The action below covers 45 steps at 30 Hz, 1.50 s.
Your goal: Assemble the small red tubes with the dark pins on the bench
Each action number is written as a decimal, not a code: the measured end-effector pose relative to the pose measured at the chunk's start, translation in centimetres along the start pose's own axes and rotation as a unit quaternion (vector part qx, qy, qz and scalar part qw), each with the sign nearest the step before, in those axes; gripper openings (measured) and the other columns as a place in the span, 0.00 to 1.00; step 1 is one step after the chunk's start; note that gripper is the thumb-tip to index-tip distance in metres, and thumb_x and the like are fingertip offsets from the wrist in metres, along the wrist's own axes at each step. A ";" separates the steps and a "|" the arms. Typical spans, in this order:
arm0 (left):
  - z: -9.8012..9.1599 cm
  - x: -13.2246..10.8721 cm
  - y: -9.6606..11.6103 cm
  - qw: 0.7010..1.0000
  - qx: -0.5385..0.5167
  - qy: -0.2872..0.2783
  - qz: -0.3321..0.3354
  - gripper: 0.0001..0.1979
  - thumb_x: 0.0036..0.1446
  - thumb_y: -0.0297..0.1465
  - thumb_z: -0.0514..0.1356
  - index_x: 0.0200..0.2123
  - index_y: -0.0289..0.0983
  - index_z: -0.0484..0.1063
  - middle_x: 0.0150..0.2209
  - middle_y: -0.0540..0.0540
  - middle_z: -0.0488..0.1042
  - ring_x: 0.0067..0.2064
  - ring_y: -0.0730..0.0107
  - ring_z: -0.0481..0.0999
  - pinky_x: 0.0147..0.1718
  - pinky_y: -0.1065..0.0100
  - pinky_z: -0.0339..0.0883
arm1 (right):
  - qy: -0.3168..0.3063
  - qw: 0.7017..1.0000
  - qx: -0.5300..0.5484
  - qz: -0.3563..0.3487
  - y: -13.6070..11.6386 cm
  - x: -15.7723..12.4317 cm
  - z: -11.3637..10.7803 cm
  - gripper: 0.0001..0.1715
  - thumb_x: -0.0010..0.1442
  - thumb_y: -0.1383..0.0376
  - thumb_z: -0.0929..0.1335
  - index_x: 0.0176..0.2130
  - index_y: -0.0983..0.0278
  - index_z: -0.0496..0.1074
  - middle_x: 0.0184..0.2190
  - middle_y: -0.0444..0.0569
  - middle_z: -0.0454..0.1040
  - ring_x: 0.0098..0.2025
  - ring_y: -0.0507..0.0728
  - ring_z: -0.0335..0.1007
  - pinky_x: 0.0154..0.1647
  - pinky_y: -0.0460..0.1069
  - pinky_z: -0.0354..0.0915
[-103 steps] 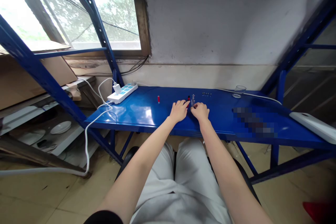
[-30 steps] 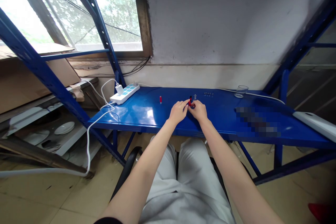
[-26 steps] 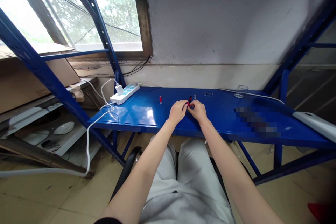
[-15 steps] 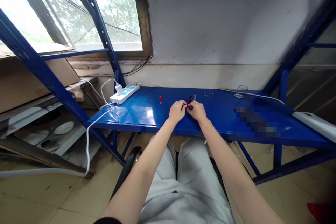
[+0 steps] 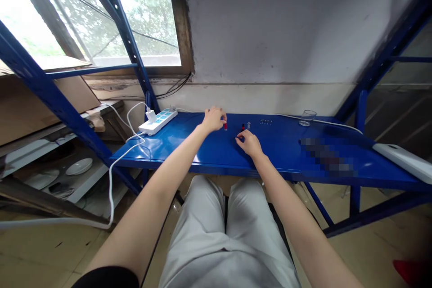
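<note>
At its fingertips, my left hand [image 5: 214, 119] pinches a small red tube [image 5: 225, 126] above the middle of the blue table [image 5: 189, 141]. Nearer the front edge, my right hand [image 5: 250, 142] has its thumb and fingers curled together; whatever lies between them is too small to make out. Just beyond the right hand stands a small black-and-red piece [image 5: 242, 127]. Beside that is a small clear or silvery piece [image 5: 249, 125]. Farther right, several tiny metallic pieces [image 5: 266, 122] form a row.
A white power strip [image 5: 158, 121] with a plugged-in charger lies at the table's left end. Toward the right are a clear glass [image 5: 308, 118], a blurred-out dark object [image 5: 326, 156] and a white flat object [image 5: 403, 162]. Blue uprights [image 5: 361, 110] frame the table; a wall rises behind.
The hands, together before, are now apart. My left hand has moved left and away from me and taken hold of the red tube, now farther right than before. My right hand stays near its place.
</note>
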State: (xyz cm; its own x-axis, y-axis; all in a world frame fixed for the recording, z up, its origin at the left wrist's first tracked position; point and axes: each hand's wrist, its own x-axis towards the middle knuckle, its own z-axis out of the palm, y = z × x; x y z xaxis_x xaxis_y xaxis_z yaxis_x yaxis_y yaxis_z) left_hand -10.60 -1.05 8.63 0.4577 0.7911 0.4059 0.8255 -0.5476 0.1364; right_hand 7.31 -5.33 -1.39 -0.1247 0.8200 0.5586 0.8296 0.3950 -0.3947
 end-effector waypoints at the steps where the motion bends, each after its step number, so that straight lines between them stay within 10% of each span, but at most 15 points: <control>1: -0.4 0.4 -0.7 1.000 0.012 -0.009 -0.010 0.03 0.51 0.28 0.59 0.30 0.37 0.73 0.43 0.44 0.69 0.49 0.56 0.62 0.47 0.53 0.52 | -0.005 1.000 0.003 0.002 0.1 0.0 0.0 0.08 0.55 0.64 0.63 0.33 0.64 0.70 0.34 0.49 0.71 0.31 0.53 0.66 0.29 0.47 0.57; 12: 0.9 -0.3 -5.8 0.989 0.077 -0.086 -0.091 0.05 0.47 0.27 0.59 0.29 0.38 0.74 0.45 0.43 0.66 0.51 0.52 0.60 0.48 0.51 0.52 | -0.021 1.000 0.018 0.010 0.0 0.0 0.0 0.07 0.55 0.65 0.62 0.32 0.63 0.69 0.34 0.49 0.69 0.31 0.53 0.65 0.28 0.46 0.58; 45: 1.9 0.1 -6.7 0.988 0.057 -0.058 -0.132 0.05 0.49 0.29 0.59 0.26 0.36 0.75 0.43 0.41 0.70 0.50 0.52 0.62 0.48 0.50 0.54 | -0.032 0.999 0.017 0.014 0.0 -0.1 -0.1 0.08 0.55 0.65 0.61 0.31 0.63 0.69 0.34 0.50 0.69 0.31 0.53 0.65 0.27 0.46 0.58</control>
State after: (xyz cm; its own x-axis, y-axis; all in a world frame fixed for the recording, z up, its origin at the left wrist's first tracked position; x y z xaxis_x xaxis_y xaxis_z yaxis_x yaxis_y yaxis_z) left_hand -15.42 3.20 6.01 0.2513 0.9314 0.2632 0.9498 -0.2897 0.1184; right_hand 7.36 -5.44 -1.34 -0.1381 0.8554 0.4992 0.8140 0.3852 -0.4348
